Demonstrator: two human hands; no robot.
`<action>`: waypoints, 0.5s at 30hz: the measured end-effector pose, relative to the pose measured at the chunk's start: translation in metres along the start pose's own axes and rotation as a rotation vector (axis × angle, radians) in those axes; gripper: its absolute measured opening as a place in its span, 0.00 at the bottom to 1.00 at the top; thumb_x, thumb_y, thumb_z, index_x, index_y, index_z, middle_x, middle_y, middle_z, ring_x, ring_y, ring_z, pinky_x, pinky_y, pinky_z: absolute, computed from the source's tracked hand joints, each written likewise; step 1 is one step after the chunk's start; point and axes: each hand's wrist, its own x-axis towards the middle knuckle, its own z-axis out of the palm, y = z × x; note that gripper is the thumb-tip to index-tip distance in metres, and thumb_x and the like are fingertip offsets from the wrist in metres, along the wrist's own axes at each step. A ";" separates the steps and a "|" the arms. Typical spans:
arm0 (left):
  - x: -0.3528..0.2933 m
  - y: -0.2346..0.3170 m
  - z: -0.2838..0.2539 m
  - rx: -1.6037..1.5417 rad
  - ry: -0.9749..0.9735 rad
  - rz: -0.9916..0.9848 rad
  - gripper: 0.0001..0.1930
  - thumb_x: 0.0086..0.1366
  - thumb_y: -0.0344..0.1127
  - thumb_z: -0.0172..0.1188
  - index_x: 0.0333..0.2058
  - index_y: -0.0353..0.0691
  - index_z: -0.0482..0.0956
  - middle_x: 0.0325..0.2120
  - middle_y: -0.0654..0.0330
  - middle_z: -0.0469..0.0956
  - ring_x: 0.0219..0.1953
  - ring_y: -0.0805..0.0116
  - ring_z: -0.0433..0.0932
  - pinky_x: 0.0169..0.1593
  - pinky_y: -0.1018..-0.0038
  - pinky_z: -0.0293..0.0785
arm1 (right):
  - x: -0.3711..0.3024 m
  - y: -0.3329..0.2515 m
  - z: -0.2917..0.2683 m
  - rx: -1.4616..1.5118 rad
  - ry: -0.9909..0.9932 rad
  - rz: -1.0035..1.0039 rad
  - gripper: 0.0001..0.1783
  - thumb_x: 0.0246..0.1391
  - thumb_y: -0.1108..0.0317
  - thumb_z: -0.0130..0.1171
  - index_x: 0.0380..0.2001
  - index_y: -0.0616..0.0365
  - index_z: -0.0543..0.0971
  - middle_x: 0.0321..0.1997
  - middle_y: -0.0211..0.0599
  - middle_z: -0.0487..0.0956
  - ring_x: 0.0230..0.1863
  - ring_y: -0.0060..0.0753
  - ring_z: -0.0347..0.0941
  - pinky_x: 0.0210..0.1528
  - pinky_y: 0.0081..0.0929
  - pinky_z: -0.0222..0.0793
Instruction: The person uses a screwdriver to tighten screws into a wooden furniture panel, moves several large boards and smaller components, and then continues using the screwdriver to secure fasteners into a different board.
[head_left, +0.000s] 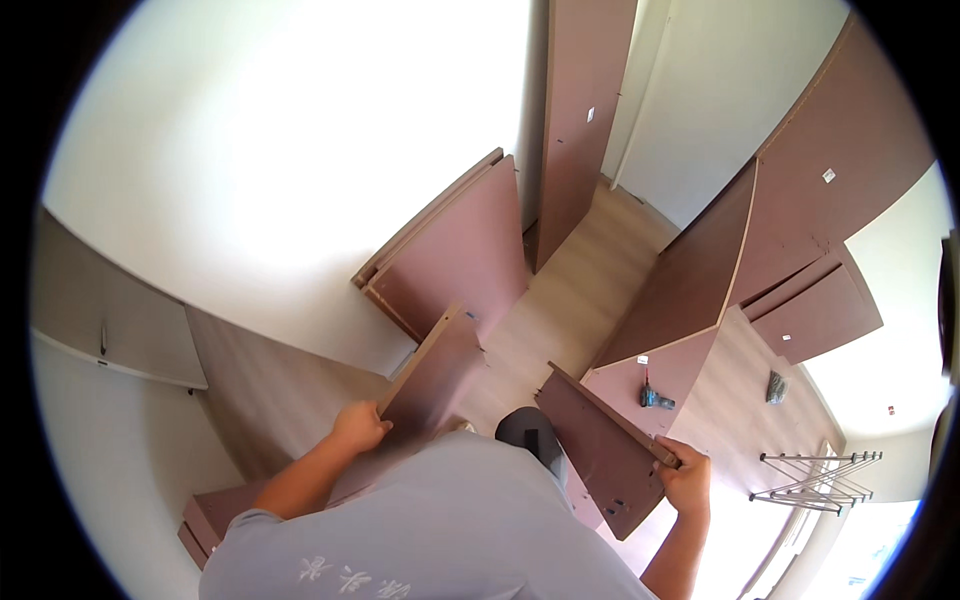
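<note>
My left hand [362,428] is closed on the long edge of a reddish-brown board [428,375], which stands tilted at my left side. With my right hand [686,480] I grip the edge of a second, smaller reddish-brown panel [600,455], near its right end. Small dark holes or fittings show on that panel's face. Both boards are partly hidden by my grey shirt. Just beyond the right panel, a blue-and-black cordless drill [655,398] lies on a large board [670,370].
Several boards [450,250] lean against the white wall, and a tall panel [580,130] stands behind them. A long brown carcass [690,260] stretches away on the right. A plastic bag [776,388] and a folding metal rack [815,482] are on the wooden floor [560,300].
</note>
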 end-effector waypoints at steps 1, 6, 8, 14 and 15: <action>0.017 0.014 -0.011 0.025 -0.001 0.015 0.19 0.61 0.47 0.70 0.37 0.34 0.84 0.35 0.44 0.85 0.43 0.42 0.84 0.51 0.52 0.78 | 0.007 0.000 0.001 0.010 0.011 0.017 0.25 0.44 0.81 0.68 0.50 0.59 0.87 0.38 0.42 0.88 0.37 0.30 0.81 0.45 0.26 0.76; 0.105 0.064 -0.043 0.053 0.065 0.100 0.19 0.61 0.46 0.69 0.38 0.33 0.84 0.37 0.42 0.85 0.43 0.41 0.84 0.50 0.51 0.79 | 0.064 0.013 0.008 0.019 0.049 0.015 0.25 0.42 0.81 0.68 0.49 0.59 0.87 0.35 0.39 0.87 0.34 0.27 0.80 0.43 0.26 0.76; 0.131 0.084 -0.047 0.068 0.073 0.140 0.19 0.60 0.45 0.69 0.38 0.33 0.84 0.37 0.41 0.85 0.44 0.40 0.84 0.49 0.50 0.79 | 0.092 0.020 0.008 -0.003 0.016 0.013 0.25 0.44 0.81 0.67 0.49 0.59 0.87 0.39 0.41 0.88 0.37 0.28 0.81 0.45 0.26 0.77; 0.214 0.124 -0.065 0.114 0.099 0.195 0.17 0.56 0.44 0.69 0.37 0.36 0.84 0.37 0.44 0.85 0.44 0.42 0.84 0.50 0.51 0.80 | 0.167 0.036 0.004 -0.023 -0.135 0.036 0.26 0.42 0.80 0.68 0.49 0.58 0.87 0.41 0.45 0.88 0.40 0.34 0.83 0.49 0.30 0.77; 0.226 0.127 -0.066 0.117 0.102 0.214 0.17 0.56 0.44 0.69 0.37 0.36 0.84 0.37 0.44 0.85 0.45 0.42 0.84 0.50 0.51 0.80 | 0.178 0.042 0.003 -0.021 -0.140 0.006 0.26 0.42 0.80 0.68 0.49 0.58 0.87 0.42 0.46 0.88 0.42 0.36 0.84 0.50 0.30 0.77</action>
